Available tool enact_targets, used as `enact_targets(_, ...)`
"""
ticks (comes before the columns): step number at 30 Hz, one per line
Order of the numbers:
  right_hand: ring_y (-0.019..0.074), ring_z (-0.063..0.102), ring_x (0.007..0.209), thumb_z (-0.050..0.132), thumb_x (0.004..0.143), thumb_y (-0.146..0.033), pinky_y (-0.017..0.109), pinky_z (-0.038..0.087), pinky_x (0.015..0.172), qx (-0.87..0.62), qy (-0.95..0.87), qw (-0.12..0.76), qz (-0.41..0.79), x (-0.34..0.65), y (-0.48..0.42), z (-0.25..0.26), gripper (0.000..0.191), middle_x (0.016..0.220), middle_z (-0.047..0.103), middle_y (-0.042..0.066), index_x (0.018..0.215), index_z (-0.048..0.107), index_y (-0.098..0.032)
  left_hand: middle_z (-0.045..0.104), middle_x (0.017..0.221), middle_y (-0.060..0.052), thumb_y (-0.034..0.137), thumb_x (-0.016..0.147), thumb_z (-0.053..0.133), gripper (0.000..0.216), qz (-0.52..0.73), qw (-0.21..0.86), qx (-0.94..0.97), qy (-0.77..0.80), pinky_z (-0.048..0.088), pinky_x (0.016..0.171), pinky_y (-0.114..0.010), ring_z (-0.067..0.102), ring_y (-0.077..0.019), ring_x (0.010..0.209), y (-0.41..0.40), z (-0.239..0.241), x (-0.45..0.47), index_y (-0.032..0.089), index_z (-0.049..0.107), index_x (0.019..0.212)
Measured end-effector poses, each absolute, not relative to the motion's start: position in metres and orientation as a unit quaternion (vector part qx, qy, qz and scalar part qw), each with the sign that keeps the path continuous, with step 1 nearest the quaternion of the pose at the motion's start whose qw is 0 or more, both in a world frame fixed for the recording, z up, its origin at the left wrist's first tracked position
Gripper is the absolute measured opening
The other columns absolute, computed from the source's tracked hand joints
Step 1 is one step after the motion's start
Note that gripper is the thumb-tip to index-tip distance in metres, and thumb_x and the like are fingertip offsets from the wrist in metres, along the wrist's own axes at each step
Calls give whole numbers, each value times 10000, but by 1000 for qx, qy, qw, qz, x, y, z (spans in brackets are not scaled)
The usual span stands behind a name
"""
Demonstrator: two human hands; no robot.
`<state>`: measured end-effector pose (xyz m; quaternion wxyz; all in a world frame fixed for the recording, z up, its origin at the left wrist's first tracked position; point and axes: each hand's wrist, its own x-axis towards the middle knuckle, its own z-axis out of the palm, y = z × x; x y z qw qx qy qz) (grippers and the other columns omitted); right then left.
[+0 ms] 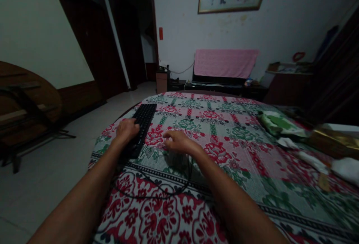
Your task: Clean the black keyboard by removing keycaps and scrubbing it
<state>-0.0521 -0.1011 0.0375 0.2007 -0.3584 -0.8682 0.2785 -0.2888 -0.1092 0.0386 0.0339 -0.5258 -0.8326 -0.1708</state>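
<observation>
Forearms: we are holding both forearms (81, 191) on the near side of the keyboard (145, 119).
Keyboard: it is lying black and lengthwise on the floral cloth-covered worktop (238, 154), whose left edge is running just beside it.
Left hand: we are laying our left hand (127, 129) on the keyboard's left side, fingers curling and thumb over the keys; how firmly they are gripping, we cannot tell.
Right hand: we are holding our right hand (178, 142) just right of the keyboard, fingers loosely bending; whether they are pinching anything, we cannot tell.
Cable: a black cable (168, 194) is looping from the keyboard's near end towards our right wrist.
Packet: a green-and-white packet (282, 124) is lying well right of the keyboard.
</observation>
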Motion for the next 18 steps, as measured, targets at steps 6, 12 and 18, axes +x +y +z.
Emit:
enact_targets(6, 141, 579, 871, 418, 867, -343, 256, 435, 785, -384, -812, 287, 333, 46, -113, 4, 309, 977, 647, 33, 1044, 609, -177, 626, 1163, -86, 301, 815, 449, 408, -134, -75, -735, -661, 379, 938, -252, 545, -207, 1094, -107, 26, -161, 168, 606, 1167)
enact_targets(12, 127, 561, 840, 375, 887, -256, 240, 416, 779, -412, -789, 345, 297, 89, -128, -26, 261, 875, 638, 12, 918, 625, -188, 699, 918, -96, 232, 784, 464, 275, -78, -149, -806, -567, 421, 824, -281, 615, -220, 921, -100, 8, -75, 191, 705, 910)
enact_targets(18, 121, 558, 798, 422, 802, -134, 227, 416, 757, -417, -777, 397, 254, 93, -125, -41, 167, 800, 606, -4, 801, 578, -192, 688, 1001, -99, 268, 768, 483, 300, -55, -149, -801, -577, 425, 790, -277, 610, -228, 970, -89, 4, -48, 216, 685, 984)
